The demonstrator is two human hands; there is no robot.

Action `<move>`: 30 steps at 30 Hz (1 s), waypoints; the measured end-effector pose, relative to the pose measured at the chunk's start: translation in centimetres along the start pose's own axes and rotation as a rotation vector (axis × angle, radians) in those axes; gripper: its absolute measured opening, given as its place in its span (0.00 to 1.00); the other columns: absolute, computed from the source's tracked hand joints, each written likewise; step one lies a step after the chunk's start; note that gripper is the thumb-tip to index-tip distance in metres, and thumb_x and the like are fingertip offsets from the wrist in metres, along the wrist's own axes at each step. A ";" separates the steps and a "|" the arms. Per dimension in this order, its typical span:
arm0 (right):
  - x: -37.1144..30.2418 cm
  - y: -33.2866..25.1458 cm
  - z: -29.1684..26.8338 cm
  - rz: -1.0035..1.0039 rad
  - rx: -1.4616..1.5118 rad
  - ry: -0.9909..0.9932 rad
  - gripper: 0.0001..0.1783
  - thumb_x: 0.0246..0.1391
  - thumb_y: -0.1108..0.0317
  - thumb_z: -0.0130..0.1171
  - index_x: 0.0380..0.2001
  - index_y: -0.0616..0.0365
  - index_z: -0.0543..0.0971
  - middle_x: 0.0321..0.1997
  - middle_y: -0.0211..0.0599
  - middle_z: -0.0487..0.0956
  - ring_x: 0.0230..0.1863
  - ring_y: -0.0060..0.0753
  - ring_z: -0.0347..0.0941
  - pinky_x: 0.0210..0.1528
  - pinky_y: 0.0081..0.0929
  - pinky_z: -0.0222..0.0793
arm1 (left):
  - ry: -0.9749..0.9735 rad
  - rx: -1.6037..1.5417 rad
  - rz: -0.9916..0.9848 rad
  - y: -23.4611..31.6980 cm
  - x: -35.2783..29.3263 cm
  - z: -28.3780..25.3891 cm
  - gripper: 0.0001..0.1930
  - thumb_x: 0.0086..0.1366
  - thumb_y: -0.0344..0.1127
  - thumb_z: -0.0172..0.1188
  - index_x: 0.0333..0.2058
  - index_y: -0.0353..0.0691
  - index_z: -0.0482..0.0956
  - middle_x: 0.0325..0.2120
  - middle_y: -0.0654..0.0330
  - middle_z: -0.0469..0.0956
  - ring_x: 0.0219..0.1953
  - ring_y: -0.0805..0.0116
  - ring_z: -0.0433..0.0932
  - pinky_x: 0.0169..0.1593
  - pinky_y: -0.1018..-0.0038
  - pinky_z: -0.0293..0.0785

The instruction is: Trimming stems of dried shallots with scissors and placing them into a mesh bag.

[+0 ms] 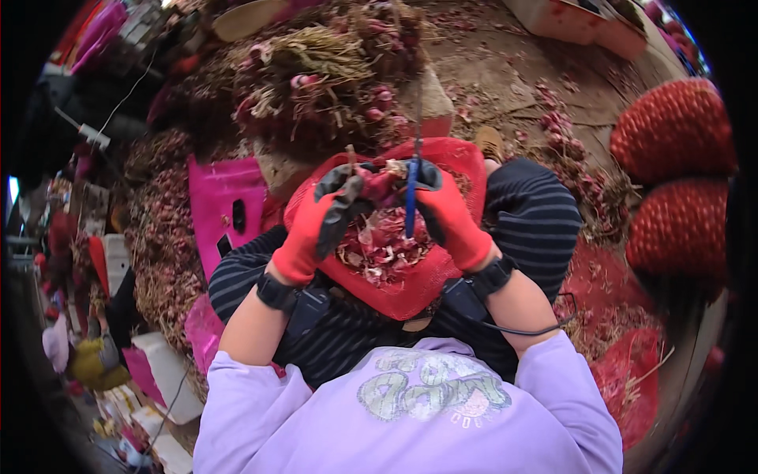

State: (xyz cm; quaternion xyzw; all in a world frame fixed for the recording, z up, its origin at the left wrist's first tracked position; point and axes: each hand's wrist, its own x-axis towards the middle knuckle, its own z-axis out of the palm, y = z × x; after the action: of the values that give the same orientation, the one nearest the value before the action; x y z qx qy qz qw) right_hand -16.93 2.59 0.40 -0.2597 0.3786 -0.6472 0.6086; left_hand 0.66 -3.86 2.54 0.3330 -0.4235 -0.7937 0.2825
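Both my hands wear red gloves with black palms and fingers, held close together above a red mesh bag [395, 302] between my knees. My left hand [320, 213] is closed on a small bunch of red onions [377, 187] with pale, dry stems. My right hand [446, 209] is closed around a slim blue-handled tool [410, 201], upright beside the onions; a thin dark part continues above it, and its exact kind is unclear. Purple-red onions and loose papery skins [383, 245] lie in the bag below my hands.
A large heap of onions with dry stalks [316, 87] lies ahead. Left are a pink sheet [217, 193] with a black phone-like object [238, 215], and more onions [162, 237]. Two full red mesh sacks [671, 130] stand right. Onion skins litter the floor [497, 87].
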 end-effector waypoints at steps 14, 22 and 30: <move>-0.8 -0.4 -1.0 0.069 0.134 0.074 0.19 0.50 0.74 0.55 0.47 0.65 0.70 0.37 0.33 0.76 0.36 0.22 0.73 0.38 0.19 0.70 | -0.086 0.017 -0.056 -0.6 -1.0 -0.5 0.15 0.67 0.40 0.46 0.49 0.41 0.66 0.42 0.65 0.70 0.44 0.74 0.72 0.48 0.73 0.72; -0.4 0.0 0.0 -0.079 -0.135 -0.074 0.14 0.49 0.72 0.59 0.41 0.64 0.74 0.32 0.30 0.76 0.33 0.18 0.72 0.36 0.17 0.66 | -0.107 0.085 0.012 -1.5 -0.8 -0.2 0.18 0.67 0.38 0.46 0.54 0.41 0.63 0.47 0.62 0.69 0.48 0.72 0.70 0.50 0.72 0.71; -0.4 0.6 -1.5 -0.022 -0.032 -0.064 0.17 0.48 0.70 0.59 0.42 0.63 0.73 0.34 0.31 0.76 0.34 0.18 0.71 0.36 0.17 0.67 | -0.095 0.162 0.022 -0.3 -0.3 -1.6 0.16 0.64 0.34 0.50 0.50 0.38 0.68 0.38 0.67 0.72 0.38 0.79 0.71 0.42 0.79 0.71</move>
State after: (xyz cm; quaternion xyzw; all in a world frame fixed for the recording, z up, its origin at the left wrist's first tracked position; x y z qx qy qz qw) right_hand -17.72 3.29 -0.87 -0.2942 0.3664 -0.6389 0.6091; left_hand 2.04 -4.26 1.66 0.3120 -0.5030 -0.7685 0.2430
